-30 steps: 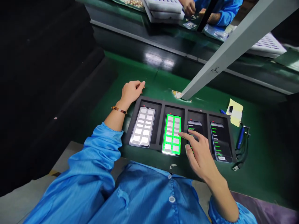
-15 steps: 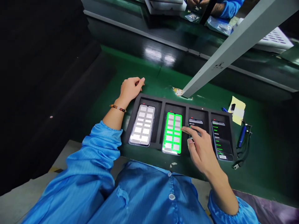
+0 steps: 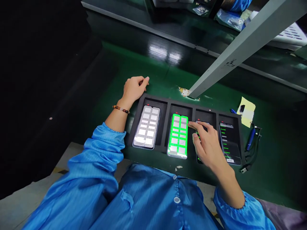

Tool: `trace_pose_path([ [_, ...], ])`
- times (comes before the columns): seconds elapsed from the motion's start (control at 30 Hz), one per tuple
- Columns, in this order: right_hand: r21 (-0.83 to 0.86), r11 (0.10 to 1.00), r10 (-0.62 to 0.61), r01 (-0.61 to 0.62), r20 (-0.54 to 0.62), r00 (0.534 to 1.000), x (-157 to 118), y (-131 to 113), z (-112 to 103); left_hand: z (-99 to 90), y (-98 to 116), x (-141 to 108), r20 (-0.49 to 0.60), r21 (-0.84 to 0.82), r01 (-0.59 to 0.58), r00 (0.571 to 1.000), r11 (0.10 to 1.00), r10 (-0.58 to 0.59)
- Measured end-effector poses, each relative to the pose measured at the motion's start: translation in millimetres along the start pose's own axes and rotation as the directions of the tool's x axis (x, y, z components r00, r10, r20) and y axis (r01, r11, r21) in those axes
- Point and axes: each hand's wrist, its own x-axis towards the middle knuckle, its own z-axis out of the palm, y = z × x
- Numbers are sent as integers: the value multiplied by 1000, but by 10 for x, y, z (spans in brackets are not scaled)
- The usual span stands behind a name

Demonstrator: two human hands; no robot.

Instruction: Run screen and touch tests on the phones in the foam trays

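Note:
A black tray with several compartments holds phones side by side. The leftmost phone shows white and grey blocks. Beside it, a second phone has a bright green screen with pale blocks and a thin curved line. My right hand is open, its extended index fingertip at this phone's upper right edge; contact is hard to tell. Beneath that hand lies a third, dark-screened phone, mostly hidden. A fourth dark phone shows green text lines. My left hand rests loosely curled by the tray's far left corner, apparently holding nothing.
A grey post rises from the green table behind the tray. To the right lie a yellow paper, a blue pen and a black cable. Across the partition are plastic bags and a person's blue sleeve.
My right index finger has moved up along the green-screen phone's right edge. My left hand stays at the tray corner. The view has shifted slightly.

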Motion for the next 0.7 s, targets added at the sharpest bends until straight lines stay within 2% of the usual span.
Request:
trace_pose_path([
  [0.17,75,991,-110,107,37,993,241,-168,139,5,-14,2,-2,-4,-3,1000,1000,3],
  [0.23,105,987,-126,120,55,990,291,-207,123,7,-23,2,2,-7,-3,1000,1000,3],
  [0.43,143,990,20,-11,-58,998,224,-71,-195,22,-19,-12,3,-4,9,1000,1000,-9],
  [0.5,134,991,24,-17,-47,999,231,-93,-230,17,-7,-27,11,-10,20,1000,1000,-19],
  [0.7,98,995,-40,33,77,996,393,-381,-30,-16,-10,-41,68,-23,21,997,1000,-20],
])
